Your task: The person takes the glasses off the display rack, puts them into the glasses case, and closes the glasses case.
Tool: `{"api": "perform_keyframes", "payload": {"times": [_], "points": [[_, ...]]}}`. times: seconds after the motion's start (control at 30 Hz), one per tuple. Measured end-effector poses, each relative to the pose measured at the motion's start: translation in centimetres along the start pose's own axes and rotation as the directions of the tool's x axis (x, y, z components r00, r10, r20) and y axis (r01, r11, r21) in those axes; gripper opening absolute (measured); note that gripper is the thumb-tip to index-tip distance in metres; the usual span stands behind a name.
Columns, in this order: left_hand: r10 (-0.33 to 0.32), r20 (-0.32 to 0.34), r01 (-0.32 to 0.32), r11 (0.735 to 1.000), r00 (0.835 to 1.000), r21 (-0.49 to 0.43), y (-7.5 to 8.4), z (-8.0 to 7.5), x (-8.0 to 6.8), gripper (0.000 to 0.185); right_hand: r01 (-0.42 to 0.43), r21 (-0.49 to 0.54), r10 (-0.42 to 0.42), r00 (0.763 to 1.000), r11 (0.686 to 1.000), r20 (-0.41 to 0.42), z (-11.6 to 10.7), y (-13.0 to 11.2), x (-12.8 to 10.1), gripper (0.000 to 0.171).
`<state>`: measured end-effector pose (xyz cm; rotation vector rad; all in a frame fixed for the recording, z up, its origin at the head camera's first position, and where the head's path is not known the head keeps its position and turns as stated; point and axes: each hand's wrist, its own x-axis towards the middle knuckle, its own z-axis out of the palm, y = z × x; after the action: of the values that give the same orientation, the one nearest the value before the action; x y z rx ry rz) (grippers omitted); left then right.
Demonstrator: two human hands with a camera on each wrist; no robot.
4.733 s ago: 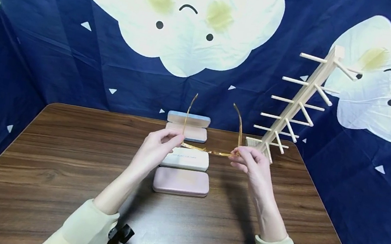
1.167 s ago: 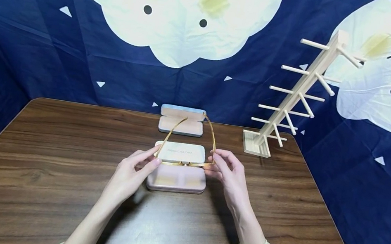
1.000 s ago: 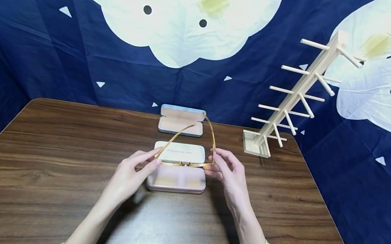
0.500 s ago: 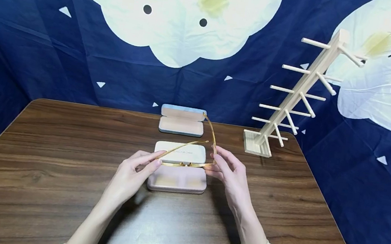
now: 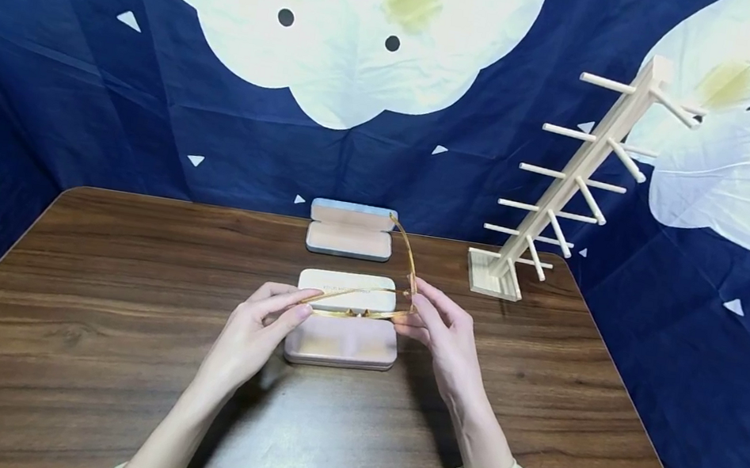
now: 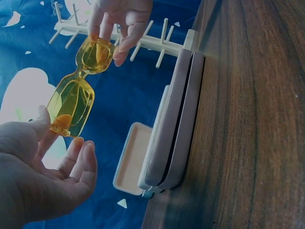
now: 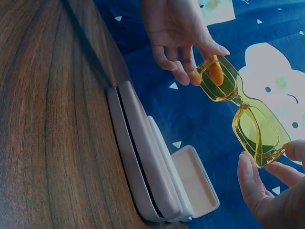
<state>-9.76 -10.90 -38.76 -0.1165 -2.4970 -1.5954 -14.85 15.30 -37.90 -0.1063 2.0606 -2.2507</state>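
Note:
A pair of yellow-tinted sunglasses (image 7: 257, 124) is held in the air by both hands, above the cases in the head view. My left hand (image 5: 255, 333) pinches its left end between thumb and fingers. At the other end, my right hand (image 5: 442, 339) grips the corner by the hinge. The left temple lies folded inward across the frame, while the right temple points away from me. Beneath the sunglasses are a closed pink glasses case (image 5: 340, 347) and, behind it, a white glasses case (image 5: 375, 285) with small lettering.
Farther back lies an opened blue glasses case (image 5: 348, 241) with a pale lining. A wooden peg rack (image 5: 575, 166) stands at the table's back right. Behind the wooden table (image 5: 114, 349) hangs a blue cloth (image 5: 145, 130) with white clouds.
The sunglasses have come lower and nearer since the oldest frame, where both temples stood out. Over the last second the left temple has swung inward to the right; the hands have barely moved.

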Motion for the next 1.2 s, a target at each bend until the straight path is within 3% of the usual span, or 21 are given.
{"api": "perform_keyframes", "payload": {"times": [0.6, 1.2], "points": [[0.072, -0.026, -0.071, 0.997, 0.997, 0.027, -0.23, -0.07, 0.05, 0.022, -0.016, -0.008, 0.016, 0.999, 1.000, 0.046, -0.02, -0.02, -0.23, 0.047], [0.028, -0.011, -0.028, 1.000, 1.000, -0.011, -0.17, -0.19, 0.12, 0.022, 0.005, -0.043, 0.000, 0.994, 0.999, 0.110, -0.46, 0.17, -0.30, 0.045]]}}
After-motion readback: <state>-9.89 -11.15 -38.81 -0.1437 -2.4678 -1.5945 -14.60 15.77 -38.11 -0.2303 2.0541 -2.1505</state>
